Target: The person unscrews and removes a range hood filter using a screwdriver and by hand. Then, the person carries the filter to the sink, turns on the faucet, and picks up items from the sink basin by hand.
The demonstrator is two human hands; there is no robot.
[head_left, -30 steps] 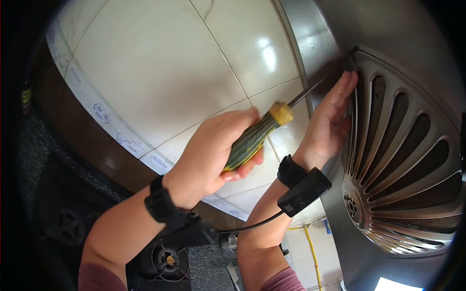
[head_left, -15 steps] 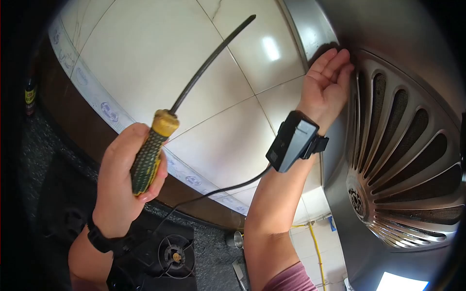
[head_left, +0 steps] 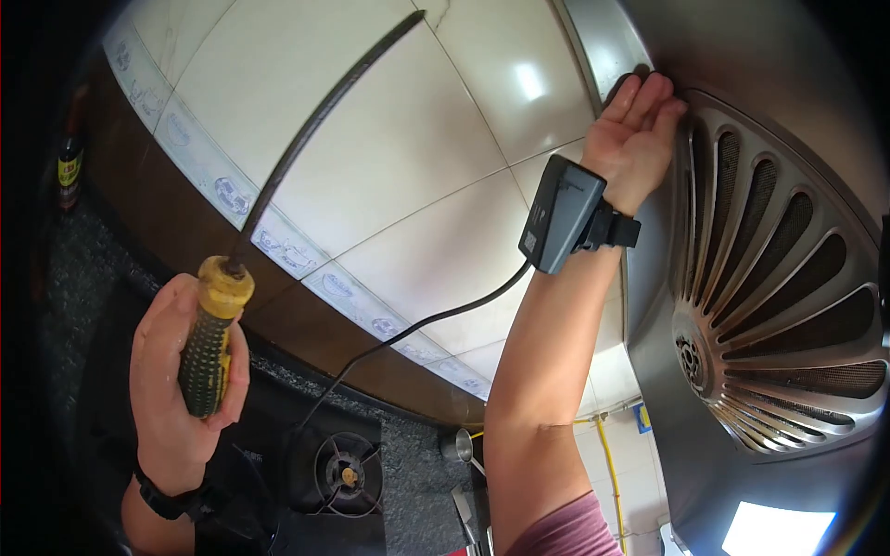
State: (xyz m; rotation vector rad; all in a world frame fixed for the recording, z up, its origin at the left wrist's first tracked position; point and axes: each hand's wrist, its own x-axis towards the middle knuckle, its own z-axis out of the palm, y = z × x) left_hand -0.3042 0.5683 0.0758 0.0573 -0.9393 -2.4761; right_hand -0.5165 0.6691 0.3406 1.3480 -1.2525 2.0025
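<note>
My left hand (head_left: 176, 389) is wrapped round the yellow and dark green handle of a screwdriver (head_left: 211, 343). The long dark shaft points up and to the right, in front of the tiled wall, its tip near the top of the view. My right hand (head_left: 638, 134) reaches up on the right with palm towards me and fingers stretched out. Its fingertips are at the metal range hood (head_left: 640, 296), beside the edge of the slotted round filter grille (head_left: 709, 357). What the fingertips touch is partly hidden. A black device (head_left: 564, 213) is strapped to the right wrist.
A black cable (head_left: 445, 315) runs from the wrist device down to the left. Below are a gas burner (head_left: 349, 474), a metal cup (head_left: 457, 446) and a dark bottle (head_left: 69, 173) on the speckled counter. A yellow pipe (head_left: 612, 482) runs along the wall; a lit panel (head_left: 779, 530) glows bottom right.
My left hand has moved left and down with the screwdriver. The right hand stays at the hood beside the grille, while the whole view has shifted slightly.
</note>
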